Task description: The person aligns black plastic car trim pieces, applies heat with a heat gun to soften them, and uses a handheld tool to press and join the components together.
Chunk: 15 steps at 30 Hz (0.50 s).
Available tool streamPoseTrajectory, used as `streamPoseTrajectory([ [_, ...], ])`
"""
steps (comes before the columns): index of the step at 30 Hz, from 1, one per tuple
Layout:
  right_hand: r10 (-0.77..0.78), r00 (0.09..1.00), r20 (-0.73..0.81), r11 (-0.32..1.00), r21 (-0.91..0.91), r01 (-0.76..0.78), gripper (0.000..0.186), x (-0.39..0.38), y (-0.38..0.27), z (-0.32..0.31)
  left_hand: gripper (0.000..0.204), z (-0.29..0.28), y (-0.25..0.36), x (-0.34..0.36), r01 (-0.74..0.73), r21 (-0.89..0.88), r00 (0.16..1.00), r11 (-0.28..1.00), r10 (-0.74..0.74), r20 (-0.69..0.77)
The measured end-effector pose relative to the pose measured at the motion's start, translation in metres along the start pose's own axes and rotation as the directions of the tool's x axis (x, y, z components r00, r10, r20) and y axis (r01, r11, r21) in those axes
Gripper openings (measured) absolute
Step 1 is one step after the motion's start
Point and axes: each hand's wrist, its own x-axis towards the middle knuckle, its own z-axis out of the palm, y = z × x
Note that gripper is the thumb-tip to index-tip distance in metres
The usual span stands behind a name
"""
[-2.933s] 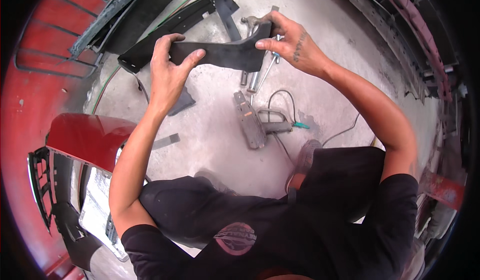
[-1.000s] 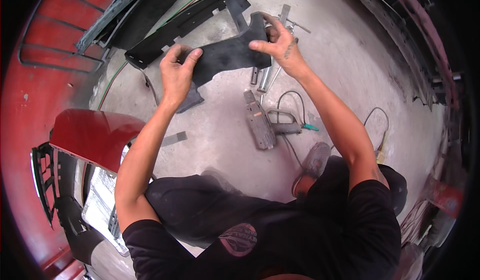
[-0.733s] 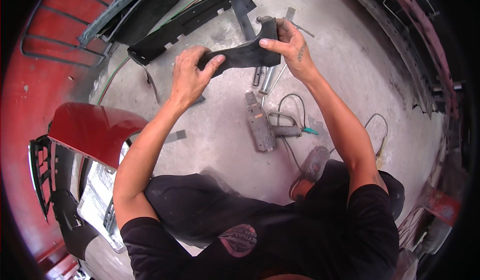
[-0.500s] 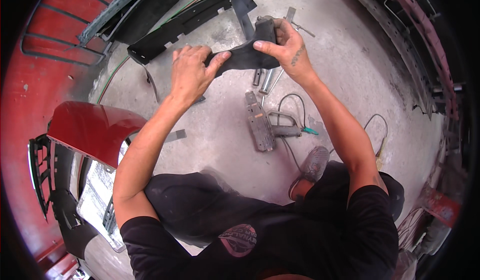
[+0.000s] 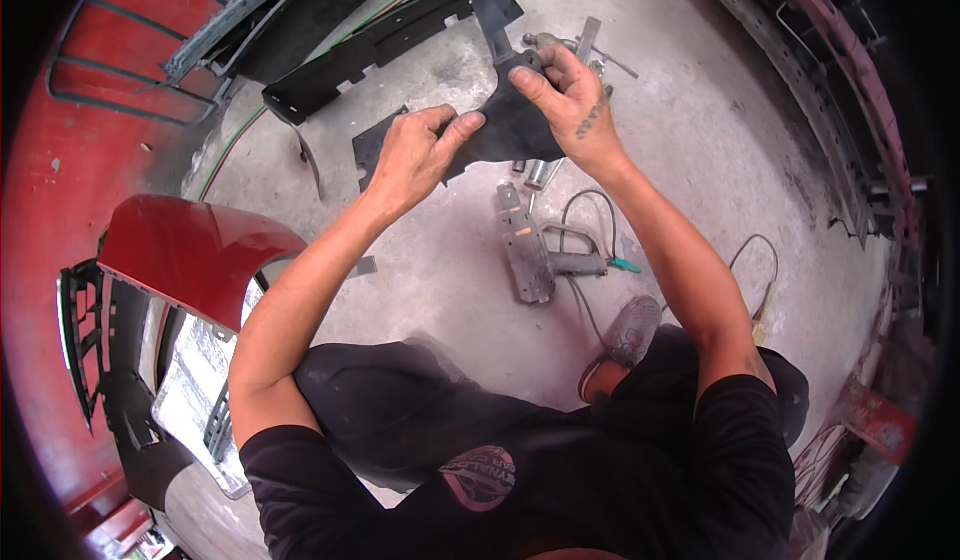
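Note:
I hold a curved black plastic panel piece (image 5: 505, 130) in front of me with both hands, above the concrete floor. My left hand (image 5: 415, 155) pinches its left edge between thumb and fingers. My right hand (image 5: 565, 95) grips its upper right end, fingers curled over the top. Part of the piece is hidden behind my right hand.
A long black plastic trim (image 5: 390, 40) lies on the floor beyond my hands. A grey metal bracket (image 5: 525, 255) and a tool with a cable (image 5: 590, 260) lie below them. A red car body panel (image 5: 190, 255) stands at the left, a black grille (image 5: 90, 360) beside it.
I have drawn the black piece closer and turned it. My hands have moved nearer together along it; my left hand now pinches its edge.

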Motion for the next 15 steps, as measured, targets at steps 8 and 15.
streamPoseTrajectory([
  [8,-0.055,0.992,-0.112,0.958,-0.287,0.020,0.042,-0.016,-0.007,0.014,0.065,0.010,-0.008,-0.003,0.016,-0.053,0.999,0.998,-0.018,-0.033],
  [15,-0.185,0.977,-0.105,0.949,-0.278,0.150,0.041,-0.028,0.003,0.020,0.065,0.009,-0.005,-0.002,0.055,-0.007,0.998,0.998,-0.055,-0.007],
])
